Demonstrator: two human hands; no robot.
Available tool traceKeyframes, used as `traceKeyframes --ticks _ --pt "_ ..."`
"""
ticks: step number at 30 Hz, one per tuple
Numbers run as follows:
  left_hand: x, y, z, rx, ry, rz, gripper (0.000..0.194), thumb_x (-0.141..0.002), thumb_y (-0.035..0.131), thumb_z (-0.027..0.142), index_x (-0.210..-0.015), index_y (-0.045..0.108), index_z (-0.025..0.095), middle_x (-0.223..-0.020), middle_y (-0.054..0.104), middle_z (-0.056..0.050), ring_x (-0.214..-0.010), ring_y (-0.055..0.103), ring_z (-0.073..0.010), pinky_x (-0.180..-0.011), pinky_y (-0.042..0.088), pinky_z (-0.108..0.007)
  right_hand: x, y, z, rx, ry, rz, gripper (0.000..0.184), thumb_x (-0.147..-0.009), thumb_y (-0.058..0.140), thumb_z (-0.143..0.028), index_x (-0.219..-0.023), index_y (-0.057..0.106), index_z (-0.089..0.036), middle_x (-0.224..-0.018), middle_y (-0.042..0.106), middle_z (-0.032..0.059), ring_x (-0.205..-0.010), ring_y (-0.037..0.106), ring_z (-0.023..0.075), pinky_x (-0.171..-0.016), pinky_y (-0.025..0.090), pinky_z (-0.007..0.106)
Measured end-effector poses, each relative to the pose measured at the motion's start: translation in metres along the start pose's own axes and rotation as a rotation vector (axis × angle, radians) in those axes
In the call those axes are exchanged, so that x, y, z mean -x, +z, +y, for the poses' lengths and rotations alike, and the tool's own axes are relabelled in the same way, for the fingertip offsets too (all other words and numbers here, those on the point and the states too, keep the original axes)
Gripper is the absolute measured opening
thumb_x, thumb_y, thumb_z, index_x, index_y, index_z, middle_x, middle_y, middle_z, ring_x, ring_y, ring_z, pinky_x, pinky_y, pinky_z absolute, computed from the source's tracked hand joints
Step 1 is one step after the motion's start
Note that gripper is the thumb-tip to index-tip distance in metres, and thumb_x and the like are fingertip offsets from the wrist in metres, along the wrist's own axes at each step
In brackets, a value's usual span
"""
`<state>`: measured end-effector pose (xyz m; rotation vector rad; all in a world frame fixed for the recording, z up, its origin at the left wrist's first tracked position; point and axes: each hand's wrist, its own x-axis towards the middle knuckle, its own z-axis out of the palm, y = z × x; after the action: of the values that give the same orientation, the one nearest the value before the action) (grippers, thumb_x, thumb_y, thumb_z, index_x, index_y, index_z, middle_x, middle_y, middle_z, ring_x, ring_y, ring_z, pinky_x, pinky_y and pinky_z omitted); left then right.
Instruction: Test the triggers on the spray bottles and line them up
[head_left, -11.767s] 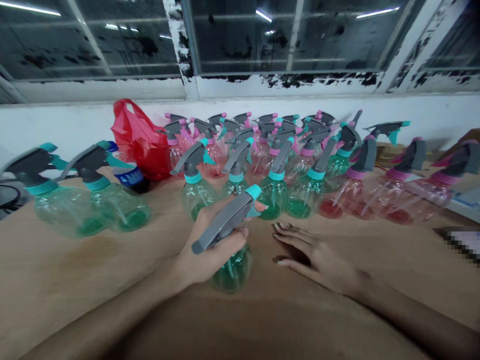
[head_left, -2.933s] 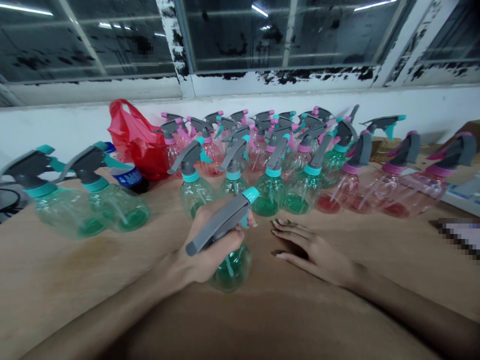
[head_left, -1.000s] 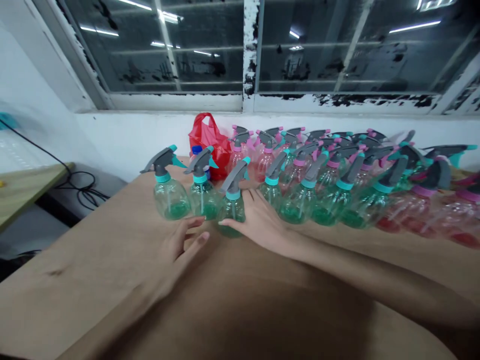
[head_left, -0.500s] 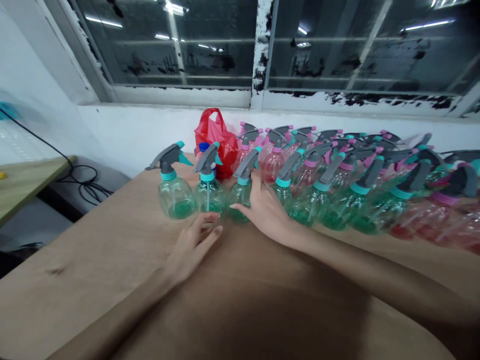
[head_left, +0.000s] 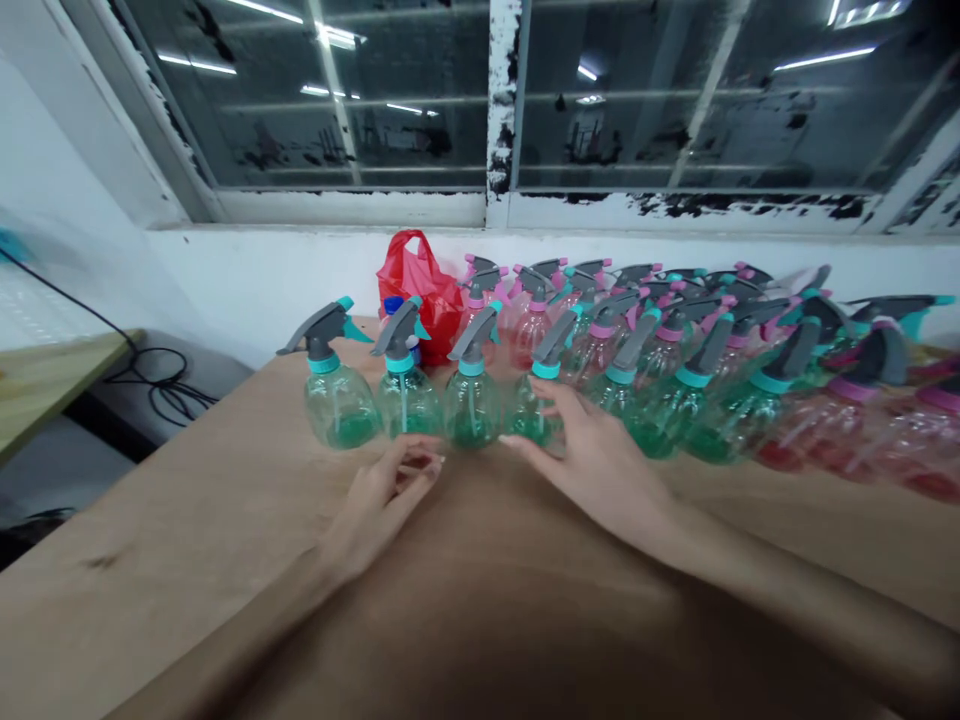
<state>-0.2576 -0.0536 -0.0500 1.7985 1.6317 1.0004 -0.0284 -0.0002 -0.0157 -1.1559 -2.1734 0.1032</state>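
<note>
A front row of clear round spray bottles stands upright on the wooden table, with green liquid and grey trigger heads on turquoise collars. My right hand (head_left: 581, 445) is at the fourth spray bottle (head_left: 529, 415) from the left, thumb and fingers apart in front of its body; whether they touch it I cannot tell. Just left of it stands the third spray bottle (head_left: 471, 410), free of my hands. My left hand (head_left: 386, 490) hovers low before the second spray bottle (head_left: 409, 405), holding nothing, fingers loosely curled and thumb apart. The leftmost spray bottle (head_left: 341, 405) stands beside it.
Pink-collared spray bottles (head_left: 821, 425) with red liquid continue the row rightward, and many more crowd behind. A red plastic bag (head_left: 424, 290) and a blue-capped bottle (head_left: 392, 304) are near the wall. Black cable (head_left: 169, 385) hangs left, by another table (head_left: 67, 375).
My right hand has left the third spray bottle's head and moved right and down to the fourth one. My left hand has barely moved. The view has shifted slightly.
</note>
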Motion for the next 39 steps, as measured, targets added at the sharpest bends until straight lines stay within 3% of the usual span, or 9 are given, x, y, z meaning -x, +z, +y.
traceKeyframes --ticks 2,5,14,18,23,27,32,36,39 --pt "-0.003 0.003 0.006 0.0 0.016 -0.021 0.025 -0.086 0.044 0.039 -0.104 0.053 0.024 -0.095 0.063 -0.004 -0.084 0.061 -0.0206 -0.071 0.05 -0.035 0.001 -0.009 0.015 0.119 0.072 0.012 0.045 -0.081 0.048 -0.048 -0.115 0.051 -0.017 -0.1 0.065 0.0105 -0.072 0.064 0.0261 -0.064 0.05 0.042" --pt "-0.007 0.009 0.017 0.008 0.04 -0.055 0.024 -0.086 0.044 0.038 -0.104 0.053 0.025 -0.092 0.064 -0.003 -0.085 0.061 -0.02 -0.072 0.05 -0.034 -0.003 -0.013 0.031 0.197 0.12 -0.008 0.042 -0.081 0.048 -0.048 -0.11 0.055 -0.019 -0.098 0.066 0.0089 -0.062 0.063 0.0236 -0.061 0.048 0.041" --pt "-0.007 0.019 0.036 0.07 0.034 -0.131 0.021 -0.086 0.045 0.037 -0.101 0.053 0.024 -0.085 0.066 -0.001 -0.081 0.064 -0.0188 -0.071 0.051 -0.032 -0.022 0.015 0.032 0.11 0.192 0.026 0.073 -0.08 0.046 -0.052 -0.134 0.029 -0.008 -0.107 0.06 0.0212 -0.075 0.064 0.0316 -0.06 0.047 0.043" --pt "-0.004 0.018 0.039 0.078 0.021 -0.149 0.019 -0.086 0.045 0.037 -0.099 0.052 0.025 -0.084 0.066 -0.002 -0.079 0.064 -0.019 -0.072 0.051 -0.034 -0.027 0.029 0.033 0.087 0.23 0.03 0.079 -0.079 0.042 -0.058 -0.133 0.028 -0.002 -0.103 0.06 0.0251 -0.073 0.063 0.0333 -0.057 0.046 0.043" --pt "-0.002 0.016 0.046 0.091 0.025 -0.154 0.017 -0.086 0.045 0.036 -0.096 0.053 0.024 -0.082 0.065 -0.001 -0.077 0.063 -0.0184 -0.07 0.049 -0.032 -0.027 0.033 0.033 0.145 0.251 0.011 0.071 -0.078 0.04 -0.06 -0.123 0.04 -0.004 -0.101 0.059 0.0237 -0.071 0.063 0.0328 -0.054 0.045 0.041" --pt "-0.004 0.017 0.052 0.067 0.018 -0.11 0.02 -0.084 0.048 0.038 -0.096 0.054 0.023 -0.083 0.064 -0.001 -0.078 0.061 -0.02 -0.068 0.048 -0.032 -0.011 0.026 0.025 0.186 0.19 0.03 0.068 -0.077 0.038 -0.063 -0.114 0.047 -0.007 -0.097 0.06 0.02 -0.063 0.062 0.0282 -0.048 0.043 0.037" --pt "-0.009 0.032 0.063 0.099 0.038 -0.059 0.036 -0.078 0.057 0.038 -0.108 0.047 0.022 -0.102 0.059 -0.006 -0.084 0.062 -0.0206 -0.074 0.05 -0.036 0.027 0.011 0.01 0.216 0.088 0.018 0.059 -0.078 0.037 -0.062 -0.103 0.05 -0.01 -0.09 0.061 0.0154 -0.062 0.062 0.0257 -0.043 0.038 0.031" --pt "-0.009 0.047 0.087 0.075 0.157 -0.07 0.048 -0.074 0.063 0.037 -0.114 0.043 0.022 -0.123 0.05 -0.008 -0.112 0.049 -0.0256 -0.094 0.041 -0.042 0.054 -0.001 0.005 0.197 0.016 0.033 0.059 -0.075 0.036 -0.067 -0.094 0.052 -0.013 -0.086 0.061 0.0131 -0.062 0.061 0.0239 -0.041 0.036 0.03" --pt "-0.008 0.06 0.108 0.084 0.193 -0.123 0.054 -0.072 0.065 0.035 -0.118 0.041 0.022 -0.117 0.054 -0.008 -0.107 0.052 -0.0259 -0.091 0.044 -0.043 0.069 -0.01 0.004 0.16 -0.016 0.041 0.061 -0.073 0.037 -0.071 -0.092 0.053 -0.015 -0.087 0.061 0.0124 -0.068 0.061 0.0238 -0.043 0.039 0.03"
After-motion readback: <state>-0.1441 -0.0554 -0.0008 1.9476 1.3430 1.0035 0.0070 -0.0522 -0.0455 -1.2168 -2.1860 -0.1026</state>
